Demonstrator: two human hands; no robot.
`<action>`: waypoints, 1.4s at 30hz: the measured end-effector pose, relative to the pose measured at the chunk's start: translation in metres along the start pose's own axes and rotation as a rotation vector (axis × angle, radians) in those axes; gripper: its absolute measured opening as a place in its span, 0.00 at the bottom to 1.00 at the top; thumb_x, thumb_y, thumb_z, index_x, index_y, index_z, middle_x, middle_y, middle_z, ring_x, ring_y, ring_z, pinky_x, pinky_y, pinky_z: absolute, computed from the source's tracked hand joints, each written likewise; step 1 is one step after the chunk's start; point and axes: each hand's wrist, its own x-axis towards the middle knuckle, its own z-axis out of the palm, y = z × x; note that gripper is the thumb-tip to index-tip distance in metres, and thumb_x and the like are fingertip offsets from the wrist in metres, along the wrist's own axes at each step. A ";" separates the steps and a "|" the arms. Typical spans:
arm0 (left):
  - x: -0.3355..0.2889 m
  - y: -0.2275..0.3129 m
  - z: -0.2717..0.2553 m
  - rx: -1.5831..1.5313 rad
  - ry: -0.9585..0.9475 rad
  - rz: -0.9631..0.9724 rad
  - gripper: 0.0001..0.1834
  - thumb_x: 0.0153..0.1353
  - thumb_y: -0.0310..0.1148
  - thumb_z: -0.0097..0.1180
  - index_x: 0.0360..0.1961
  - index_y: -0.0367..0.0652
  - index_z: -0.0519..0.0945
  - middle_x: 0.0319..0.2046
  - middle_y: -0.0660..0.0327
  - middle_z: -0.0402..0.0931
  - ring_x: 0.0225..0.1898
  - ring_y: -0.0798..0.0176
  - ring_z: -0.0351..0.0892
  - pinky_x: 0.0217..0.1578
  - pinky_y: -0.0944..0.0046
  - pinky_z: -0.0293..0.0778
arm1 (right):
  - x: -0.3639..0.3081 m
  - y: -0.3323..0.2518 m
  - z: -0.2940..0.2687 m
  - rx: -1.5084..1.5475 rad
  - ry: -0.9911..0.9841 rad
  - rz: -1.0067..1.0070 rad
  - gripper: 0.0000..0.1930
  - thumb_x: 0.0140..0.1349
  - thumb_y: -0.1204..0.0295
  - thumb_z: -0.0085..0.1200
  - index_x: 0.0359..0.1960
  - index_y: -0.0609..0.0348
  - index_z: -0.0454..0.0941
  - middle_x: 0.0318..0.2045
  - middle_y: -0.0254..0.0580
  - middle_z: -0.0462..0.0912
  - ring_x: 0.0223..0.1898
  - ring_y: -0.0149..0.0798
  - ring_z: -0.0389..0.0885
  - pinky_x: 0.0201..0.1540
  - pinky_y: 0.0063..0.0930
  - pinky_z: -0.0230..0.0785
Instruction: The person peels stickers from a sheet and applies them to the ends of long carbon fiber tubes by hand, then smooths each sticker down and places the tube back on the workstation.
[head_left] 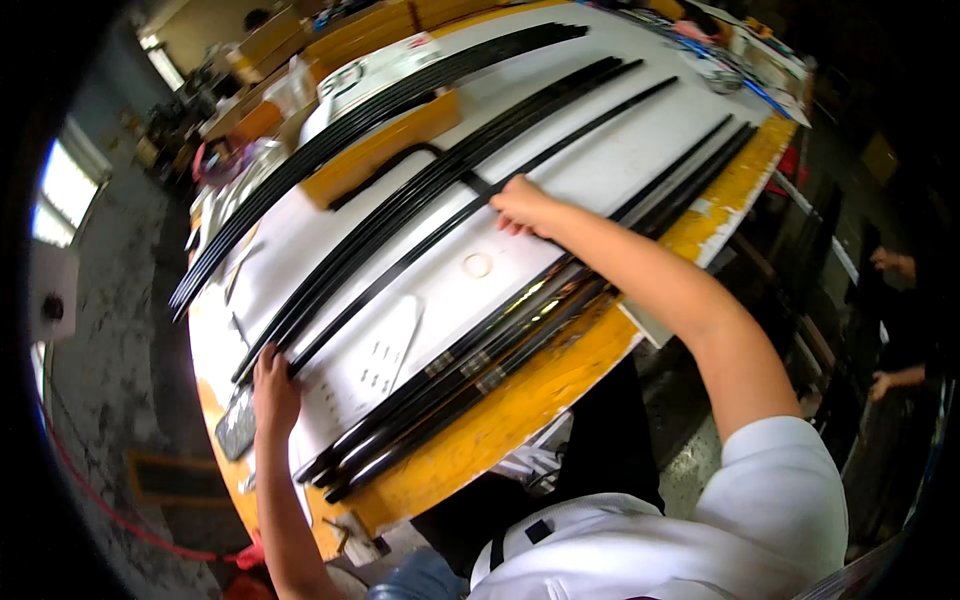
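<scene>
with fingers curled by the left hand (pixel 275 388) and right hand (pixel 524 207), a long black strip (pixel 598 123) is held across the bench (pixel 605 168), flanked by grouped black strips (pixel 400 200) and glossy dark lengths (pixel 474 361).

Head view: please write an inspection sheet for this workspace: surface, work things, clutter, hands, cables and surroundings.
Surface: white-topped table with yellow border, partly covered.
Work things: single long thin black strip, beside a bundle of long black strips.
Clutter: thin tan ring; yellow-brown box-like block.
Hands: right hand at the strip, fingers curled; left hand by its lower-left end; exact grip blurred.
Cables: red cable or hose along grey floor, left.
Surroundings: bright window left; another person's hands right.
</scene>
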 end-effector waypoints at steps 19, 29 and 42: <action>-0.014 -0.009 -0.016 -0.122 -0.012 -0.104 0.17 0.54 0.22 0.58 0.44 0.41 0.68 0.47 0.51 0.69 0.46 0.45 0.74 0.42 0.52 0.72 | -0.034 0.006 -0.049 -0.948 0.253 -0.564 0.15 0.56 0.71 0.52 0.45 0.56 0.68 0.45 0.44 0.72 0.41 0.51 0.77 0.43 0.42 0.71; -0.019 0.005 -0.018 -0.150 0.007 -0.023 0.12 0.54 0.23 0.59 0.39 0.38 0.71 0.41 0.51 0.70 0.43 0.43 0.72 0.42 0.52 0.70 | -0.032 0.040 -0.137 -0.988 0.282 -0.508 0.17 0.55 0.73 0.52 0.47 0.57 0.66 0.46 0.45 0.70 0.42 0.53 0.76 0.44 0.45 0.70; 0.015 -0.013 0.000 -0.186 0.128 -0.102 0.10 0.64 0.30 0.50 0.44 0.38 0.74 0.47 0.51 0.74 0.51 0.44 0.70 0.52 0.51 0.66 | -0.044 0.058 -0.144 -1.014 0.115 -0.539 0.12 0.55 0.73 0.55 0.41 0.59 0.71 0.43 0.44 0.71 0.46 0.49 0.74 0.49 0.39 0.69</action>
